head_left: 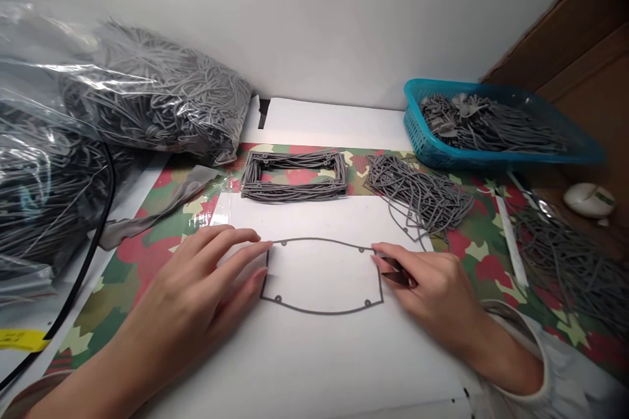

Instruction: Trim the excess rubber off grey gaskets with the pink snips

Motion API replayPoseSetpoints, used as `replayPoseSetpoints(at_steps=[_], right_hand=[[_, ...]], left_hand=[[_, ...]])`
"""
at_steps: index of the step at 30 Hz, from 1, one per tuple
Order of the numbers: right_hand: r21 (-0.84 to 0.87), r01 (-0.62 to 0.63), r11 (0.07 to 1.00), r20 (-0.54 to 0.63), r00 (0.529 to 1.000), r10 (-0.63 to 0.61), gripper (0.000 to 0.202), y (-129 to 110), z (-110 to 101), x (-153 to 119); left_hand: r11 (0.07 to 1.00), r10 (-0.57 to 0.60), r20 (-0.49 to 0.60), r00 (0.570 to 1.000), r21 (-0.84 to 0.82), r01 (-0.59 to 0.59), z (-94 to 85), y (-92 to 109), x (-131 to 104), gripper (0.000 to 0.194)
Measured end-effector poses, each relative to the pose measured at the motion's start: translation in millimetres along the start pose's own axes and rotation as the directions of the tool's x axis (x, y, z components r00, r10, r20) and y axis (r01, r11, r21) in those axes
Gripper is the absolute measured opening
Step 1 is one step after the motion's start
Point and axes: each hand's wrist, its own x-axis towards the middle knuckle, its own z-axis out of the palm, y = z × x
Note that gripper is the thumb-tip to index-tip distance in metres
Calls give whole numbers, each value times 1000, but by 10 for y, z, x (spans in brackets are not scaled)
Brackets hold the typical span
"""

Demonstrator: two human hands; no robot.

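A thin grey rubber gasket (322, 313) lies flat on white paper (314, 366), with bowed long sides and small loops near its corners. At its left end, my left hand (196, 288) rests with fingers stretched apart, index fingertip and thumb touching the rim. My right hand (437, 281) is at the right end, index fingertip at the upper corner. Its fingers are closed around dark tweezers (397, 273), partly hidden in the palm. Behind the gasket sits a neat stack of similar gaskets (295, 193), and to its right a loose tangled heap of gaskets (422, 196).
Clear plastic bags full of grey gaskets (167, 91) stand at the left, beside a black cable (93, 255). A blue basket (417, 124) with more gaskets is at the back right. More pieces (574, 268) and a white mouse (588, 200) lie at the right.
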Motion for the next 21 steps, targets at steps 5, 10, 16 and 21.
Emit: replayPoseSetpoints(at_steps=[5, 10, 16, 21], right_hand=[[43, -28, 999, 1, 1000, 28, 14, 11, 22, -32], [156, -73, 985, 64, 996, 63, 29, 34, 41, -43], [396, -152, 905, 26, 988, 155, 11, -13, 20, 56], [654, -268, 707, 64, 952, 301, 17, -121, 32, 211]], left_hand=[[999, -42, 50, 998, 14, 41, 39, 55, 49, 26], [991, -81, 70, 994, -104, 88, 52, 88, 99, 11], [929, -195, 45, 980, -310, 199, 69, 120, 82, 12], [840, -379, -33, 925, -433, 328, 42, 134, 155, 10]])
